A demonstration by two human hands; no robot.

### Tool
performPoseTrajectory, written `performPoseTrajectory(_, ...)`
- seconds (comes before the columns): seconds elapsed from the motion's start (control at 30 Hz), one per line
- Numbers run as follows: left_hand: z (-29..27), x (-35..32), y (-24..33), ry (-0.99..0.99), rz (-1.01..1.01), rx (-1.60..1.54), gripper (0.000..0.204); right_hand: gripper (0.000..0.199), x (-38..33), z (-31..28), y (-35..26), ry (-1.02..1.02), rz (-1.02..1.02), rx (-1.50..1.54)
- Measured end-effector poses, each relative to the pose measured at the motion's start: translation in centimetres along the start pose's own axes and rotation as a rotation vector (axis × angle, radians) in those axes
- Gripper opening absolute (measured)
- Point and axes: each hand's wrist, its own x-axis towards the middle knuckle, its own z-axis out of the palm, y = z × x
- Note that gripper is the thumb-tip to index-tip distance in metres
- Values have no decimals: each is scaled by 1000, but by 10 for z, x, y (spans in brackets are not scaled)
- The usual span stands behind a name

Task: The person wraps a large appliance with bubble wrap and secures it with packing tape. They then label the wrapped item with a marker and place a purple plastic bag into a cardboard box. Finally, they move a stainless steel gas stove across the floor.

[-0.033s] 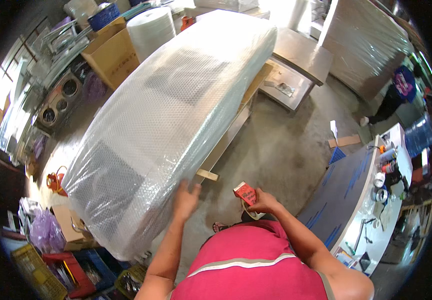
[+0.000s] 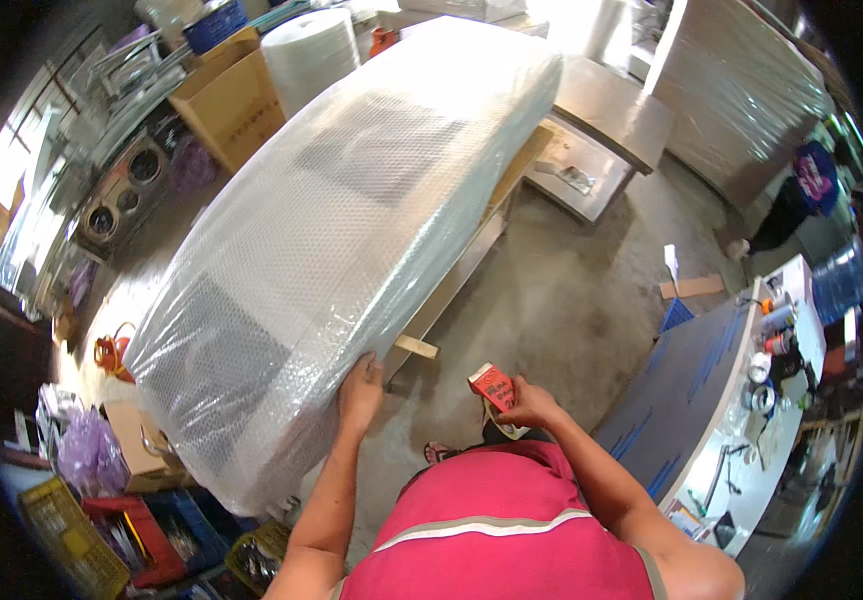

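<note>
A long, bulky piece wrapped in clear bubble wrap (image 2: 322, 215) stretches diagonally across the view, with dark patches showing through. My left hand (image 2: 360, 395) rests against the wrap's near right side, its fingers extended and holding nothing I can see. My right hand (image 2: 529, 406) is closed around a red tape dispenser (image 2: 494, 386) with dark handwriting on it. Part of a pale roll shows below the dispenser, in front of my body. Beside my left hand, a short wooden batten (image 2: 417, 347) juts out from under the wrapped piece.
To the right, a white-topped workbench (image 2: 742, 470) holds tapes, cans and tools. A metal table (image 2: 617, 105) stands at the far end. Crates (image 2: 152, 545) and a purple bag (image 2: 92, 452) lie lower left. Another person (image 2: 800, 195) is at the far right.
My left hand has moved slightly left, from beside the batten onto the side of the bubble wrap. My right hand still holds the red dispenser in nearly the same place.
</note>
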Motion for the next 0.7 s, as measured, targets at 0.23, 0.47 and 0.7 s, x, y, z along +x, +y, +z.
performPoseTrajectory(0.23,34,-45,-47,-440,-107,160,60,95,17,-36,-16,40,-128,5)
performPoseTrajectory(0.47,-64,-146,-118,244,-824,233,48,79,54,-102,-52,25,-488,474)
performPoseTrajectory(0.7,-52,-157,-88,-11,-473,52,40,77,94,-170,-181,429,-736,553)
